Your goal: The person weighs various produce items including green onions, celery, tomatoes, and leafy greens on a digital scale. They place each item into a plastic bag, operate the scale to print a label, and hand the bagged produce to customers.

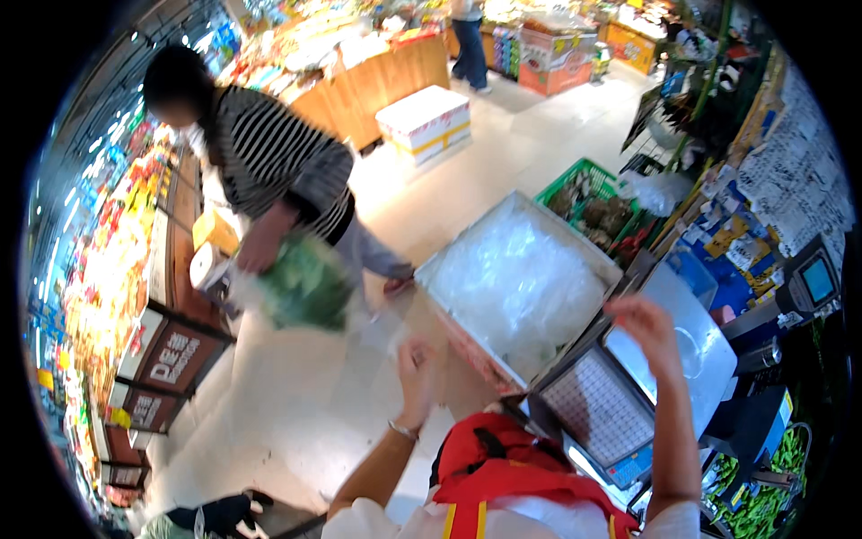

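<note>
My left hand (416,381) is raised over the tiled floor, fingers curled and blurred; whether something thin is in it is unclear. A bracelet circles that wrist. My right hand (645,333) reaches above the metal pan of a weighing scale (700,384), fingers stretched out and nothing visible in them. Beside the pan is the scale's key panel (599,407). Ahead of me stands a large box (515,283) filled or covered with clear plastic. Across from my left hand, a person in a striped top (283,155) carries a blurred clear bag of green leafy vegetables (306,283).
A green plastic crate (582,172) with produce sits beyond the box. Farther off are a white foam box (427,124) and a wooden display stand (377,87). Produce shelves (178,357) line the left. Green vegetables (761,498) and a scale display (818,279) are at right.
</note>
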Tool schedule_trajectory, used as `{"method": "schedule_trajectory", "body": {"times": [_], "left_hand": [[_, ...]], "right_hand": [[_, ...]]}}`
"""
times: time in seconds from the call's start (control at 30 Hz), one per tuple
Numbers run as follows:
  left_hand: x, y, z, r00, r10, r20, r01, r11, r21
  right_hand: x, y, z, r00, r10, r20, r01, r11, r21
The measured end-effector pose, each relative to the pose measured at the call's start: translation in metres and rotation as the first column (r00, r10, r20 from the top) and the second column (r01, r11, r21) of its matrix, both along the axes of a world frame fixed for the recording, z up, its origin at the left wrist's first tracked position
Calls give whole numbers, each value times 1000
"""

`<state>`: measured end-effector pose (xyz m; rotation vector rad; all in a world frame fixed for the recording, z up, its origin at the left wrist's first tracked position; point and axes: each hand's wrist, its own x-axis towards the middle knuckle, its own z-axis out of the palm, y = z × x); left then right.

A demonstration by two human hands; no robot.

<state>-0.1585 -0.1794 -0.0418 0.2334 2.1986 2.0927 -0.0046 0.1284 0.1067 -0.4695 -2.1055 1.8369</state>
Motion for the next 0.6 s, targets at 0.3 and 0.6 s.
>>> {"method": "schedule_trajectory", "body": {"times": [0.3, 0.6], "left_hand": [[64, 99, -23, 798, -601, 47, 600, 800, 34], [61, 162, -33, 602, -794, 78, 794, 606, 39]], "right_hand": [[179, -44, -84, 788, -599, 144, 615, 746, -256], [201, -99, -120, 545, -818, 184, 810, 456, -369]]}}
